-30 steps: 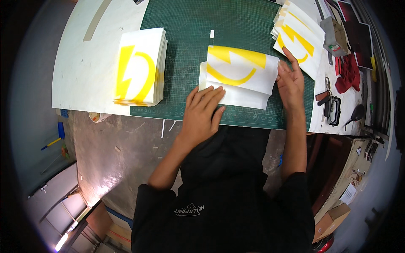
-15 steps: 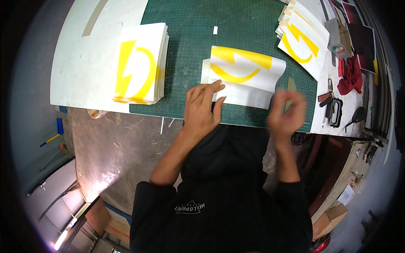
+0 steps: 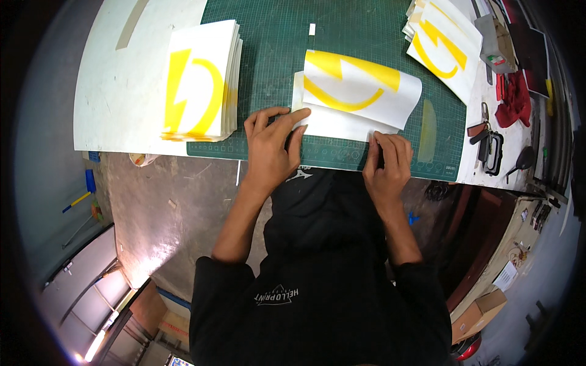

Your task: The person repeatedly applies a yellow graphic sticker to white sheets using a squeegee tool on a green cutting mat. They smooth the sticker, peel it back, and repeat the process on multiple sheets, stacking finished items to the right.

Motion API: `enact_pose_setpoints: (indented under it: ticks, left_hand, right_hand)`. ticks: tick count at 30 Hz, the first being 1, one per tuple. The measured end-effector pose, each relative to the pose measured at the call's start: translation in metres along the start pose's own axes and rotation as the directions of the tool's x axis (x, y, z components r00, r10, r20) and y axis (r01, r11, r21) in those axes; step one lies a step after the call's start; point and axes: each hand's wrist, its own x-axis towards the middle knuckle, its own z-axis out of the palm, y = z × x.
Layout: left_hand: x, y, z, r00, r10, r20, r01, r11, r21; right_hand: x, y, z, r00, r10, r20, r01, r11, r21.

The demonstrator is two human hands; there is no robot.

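A white sheet with a yellow printed design (image 3: 360, 82) lies on the green cutting mat (image 3: 268, 67), its far part curled over toward me above a plain white near strip. At the sheet's left edge is my left hand (image 3: 271, 145), the index fingertip resting on it and the thumb apart, so the hand is open. My right hand (image 3: 389, 161) is closed, thumb and index finger pinching the near edge toward its right end. A pale yellowish, translucent flat blade (image 3: 427, 131) with a rounded end lies on the mat, right of that hand.
Stacked white sheets with yellow print (image 3: 198, 82) stand at the left; another printed stack (image 3: 439, 46) lies at the far right. Keys (image 3: 482, 131), a red cloth (image 3: 514, 107) and a grey box (image 3: 493, 44) sit along the right side. The table's near edge runs just before me.
My right hand has come left from beside the translucent blade to the sheet's near edge. My left hand has shifted slightly left. The sheet's curled part has risen away from the near strip.
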Motion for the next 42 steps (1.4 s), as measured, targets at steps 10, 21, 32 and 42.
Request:
enact_pose_setpoints:
  ticks: [10,21,32,42]
  left_hand:
    - [0.001,-0.008,-0.006,0.991,0.104,0.078,-0.107,0.994,0.029]
    - [0.014,-0.013,-0.018,0.977,0.057,0.204,-0.042,0.996,-0.076]
    - [0.013,-0.011,-0.015,0.989,0.022,0.149,-0.005,0.994,-0.114]
    - [0.011,0.002,0.002,0.995,0.068,0.067,-0.074,0.993,0.095]
  right_hand:
    - [-0.004,0.000,0.002,1.000,0.006,-0.014,-0.006,1.000,-0.018]
    - [-0.001,-0.064,0.043,0.997,0.056,0.045,-0.051,0.992,-0.112]
    - [0.004,-0.066,0.023,0.987,0.030,0.155,-0.036,0.999,0.036]
    - [0.088,-0.004,0.051,0.851,-0.201,0.486,0.285,0.953,-0.105]
